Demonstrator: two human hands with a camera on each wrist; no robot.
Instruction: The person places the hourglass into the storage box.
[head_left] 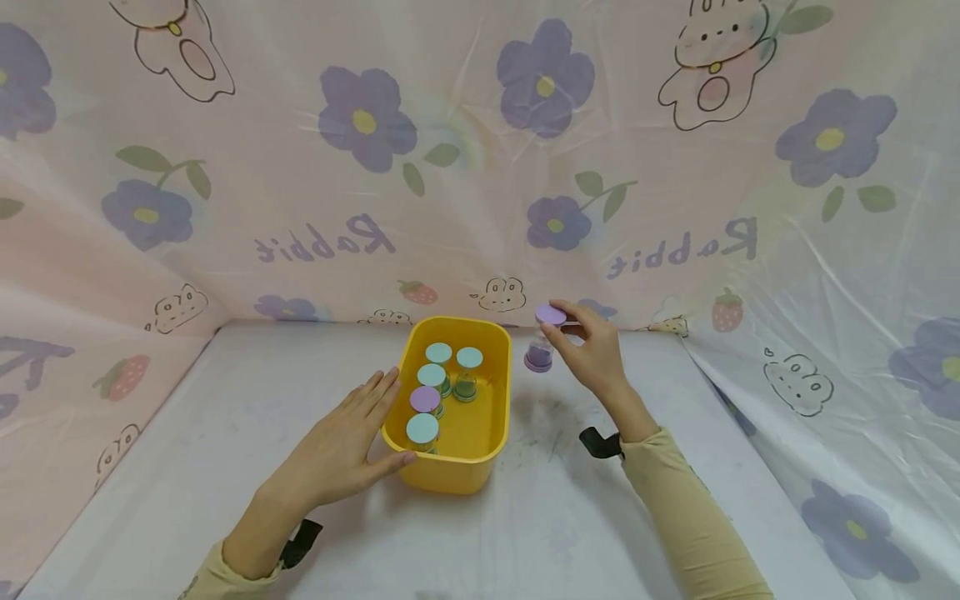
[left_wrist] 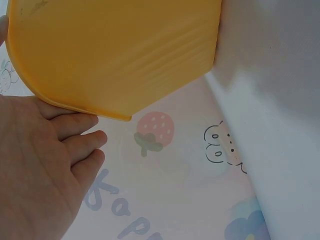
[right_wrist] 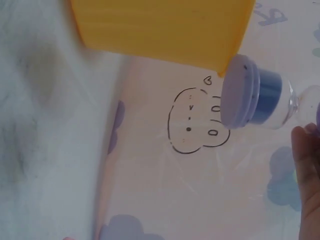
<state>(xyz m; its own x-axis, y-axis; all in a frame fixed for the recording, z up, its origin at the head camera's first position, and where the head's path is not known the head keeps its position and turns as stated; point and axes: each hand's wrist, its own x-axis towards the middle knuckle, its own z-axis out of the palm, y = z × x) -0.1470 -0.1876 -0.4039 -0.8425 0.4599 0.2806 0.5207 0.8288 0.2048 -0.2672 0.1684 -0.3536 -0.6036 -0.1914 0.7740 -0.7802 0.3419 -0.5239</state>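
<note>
Hourglass timer (head_left: 542, 340) with purple caps was held upright in the person's right hand (head_left: 592, 354), just beside the far right corner of the yellow tub (head_left: 491, 442) and outside it. Fingertips pinched the timer at its upper cap, while the lower cap sat close above the white table (head_left: 225, 433); whether it touched the surface could not be told. From the right wrist view, the purple cap, dark blue sand and clear glass of the timer (right_wrist: 255, 97) were plain, with one fingertip (right_wrist: 307, 165) at the frame edge.

Left hand (head_left: 341, 450) lay flat against the near left wall of the tub, fingers straight and slightly spread, thumb along the tub's lower front. It gripped nothing. The left wrist view confirmed the fingers (left_wrist: 75, 145) extended beside the tub's orange-yellow wall (left_wrist: 115, 50).

Inside the tub stood five similar timers: four with pale blue caps (head_left: 438, 353), (head_left: 469, 358), (head_left: 431, 376), (head_left: 422, 428) and one with a purple cap (head_left: 425, 399). All appeared upright, grouped toward the tub's left half.

Both forearms wore beige sleeves (head_left: 690, 517), each with a dark strap at the wrist (head_left: 600, 442). A pink plastic sheet (head_left: 480, 150) printed with purple flowers, rabbits and strawberries enclosed the table on three sides.
</note>
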